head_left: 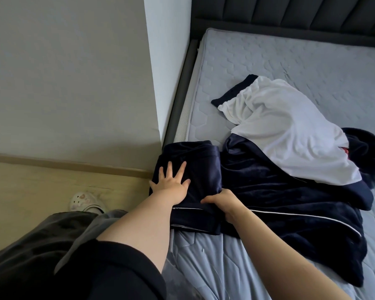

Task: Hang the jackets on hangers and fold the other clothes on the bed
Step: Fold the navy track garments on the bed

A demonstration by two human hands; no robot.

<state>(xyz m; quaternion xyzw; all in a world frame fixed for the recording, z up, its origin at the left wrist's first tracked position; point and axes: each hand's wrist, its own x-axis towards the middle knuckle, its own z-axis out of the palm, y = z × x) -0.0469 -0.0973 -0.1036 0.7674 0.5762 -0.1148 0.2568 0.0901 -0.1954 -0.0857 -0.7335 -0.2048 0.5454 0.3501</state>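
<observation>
We press our left hand (pixel 171 182) flat, fingers spread, on the folded end of the navy garment (pixel 279 202) at the bed's (pixel 290 61) left edge. Our right hand (pixel 223 204) grips the fold just beside it. The unfolded length runs off rightward, nearer our right hand.

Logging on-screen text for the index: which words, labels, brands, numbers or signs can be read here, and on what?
None can be read.
The navy garment, the white top, the mattress and the shoe show no lettering.
A red patch at the white top's edge is mostly hidden; whether it is print cannot be told.
</observation>
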